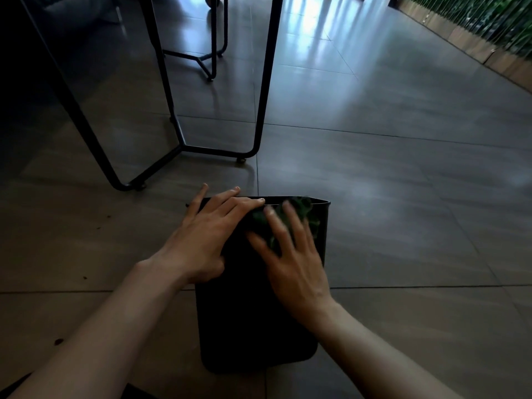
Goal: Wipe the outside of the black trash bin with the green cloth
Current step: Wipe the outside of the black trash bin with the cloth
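Black trash bin (253,321) lay on side on tiled floor (403,197), lower centre of frame. Left hand (205,240) rested flat near rim. Right hand (293,263), blurred, pressed green cloth (302,210) against bin's upper side. Black table legs (178,133) upper left.

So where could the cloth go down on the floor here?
Right of the bin the tiles are bare out to the planter edge. Left is tighter: black table legs stand close, with small crumbs.
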`<action>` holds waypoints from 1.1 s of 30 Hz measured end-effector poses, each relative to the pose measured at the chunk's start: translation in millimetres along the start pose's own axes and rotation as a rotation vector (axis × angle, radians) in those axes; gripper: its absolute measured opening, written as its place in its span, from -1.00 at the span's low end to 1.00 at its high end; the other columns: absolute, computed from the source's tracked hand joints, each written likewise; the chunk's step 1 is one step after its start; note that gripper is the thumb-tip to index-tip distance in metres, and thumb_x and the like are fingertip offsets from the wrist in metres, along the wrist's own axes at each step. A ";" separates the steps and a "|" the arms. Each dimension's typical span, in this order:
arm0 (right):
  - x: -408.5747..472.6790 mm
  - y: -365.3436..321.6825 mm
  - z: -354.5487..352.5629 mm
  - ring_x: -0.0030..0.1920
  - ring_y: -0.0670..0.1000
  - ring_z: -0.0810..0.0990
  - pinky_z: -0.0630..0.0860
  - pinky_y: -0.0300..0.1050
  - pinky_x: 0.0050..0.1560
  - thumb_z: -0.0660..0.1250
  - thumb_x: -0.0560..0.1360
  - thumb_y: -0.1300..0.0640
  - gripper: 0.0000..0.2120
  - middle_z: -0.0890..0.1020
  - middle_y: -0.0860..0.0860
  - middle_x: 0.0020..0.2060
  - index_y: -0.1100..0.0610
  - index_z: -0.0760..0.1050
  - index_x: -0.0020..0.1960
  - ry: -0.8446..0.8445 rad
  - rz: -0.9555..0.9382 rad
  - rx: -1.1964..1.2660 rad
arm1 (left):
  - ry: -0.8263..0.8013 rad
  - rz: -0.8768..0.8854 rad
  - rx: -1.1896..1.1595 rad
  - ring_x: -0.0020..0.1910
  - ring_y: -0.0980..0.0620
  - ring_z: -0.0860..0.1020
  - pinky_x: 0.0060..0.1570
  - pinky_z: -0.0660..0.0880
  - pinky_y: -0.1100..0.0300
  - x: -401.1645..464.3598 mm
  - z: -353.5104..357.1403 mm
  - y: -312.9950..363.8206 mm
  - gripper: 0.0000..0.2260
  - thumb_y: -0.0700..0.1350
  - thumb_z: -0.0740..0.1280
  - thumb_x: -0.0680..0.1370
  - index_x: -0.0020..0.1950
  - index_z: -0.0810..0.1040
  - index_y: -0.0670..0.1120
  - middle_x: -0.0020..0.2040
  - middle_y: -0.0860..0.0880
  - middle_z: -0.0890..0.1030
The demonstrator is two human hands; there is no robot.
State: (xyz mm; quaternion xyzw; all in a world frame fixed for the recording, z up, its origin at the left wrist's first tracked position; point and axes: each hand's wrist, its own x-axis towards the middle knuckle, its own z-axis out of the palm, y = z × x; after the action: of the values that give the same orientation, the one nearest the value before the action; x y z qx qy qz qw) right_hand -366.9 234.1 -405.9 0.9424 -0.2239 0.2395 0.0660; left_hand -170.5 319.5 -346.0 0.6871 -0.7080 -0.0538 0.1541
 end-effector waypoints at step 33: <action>-45.4 -17.5 6.9 0.58 0.32 0.25 0.27 0.34 0.54 0.33 0.62 0.02 -0.62 0.39 0.17 0.53 -0.04 0.46 0.43 -0.052 -0.239 -0.012 | 0.002 0.009 -0.017 0.61 0.19 -0.04 0.55 -0.22 -0.19 -0.4 2.1 7.5 0.00 -0.23 0.44 0.26 0.55 0.03 0.27 0.52 0.25 0.22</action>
State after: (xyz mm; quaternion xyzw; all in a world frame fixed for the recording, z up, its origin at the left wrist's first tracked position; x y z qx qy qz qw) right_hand -391.7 265.8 -434.0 0.9678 -0.1129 0.2043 0.0940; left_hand -178.3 320.0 -345.9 0.6825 -0.7106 -0.0582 0.1609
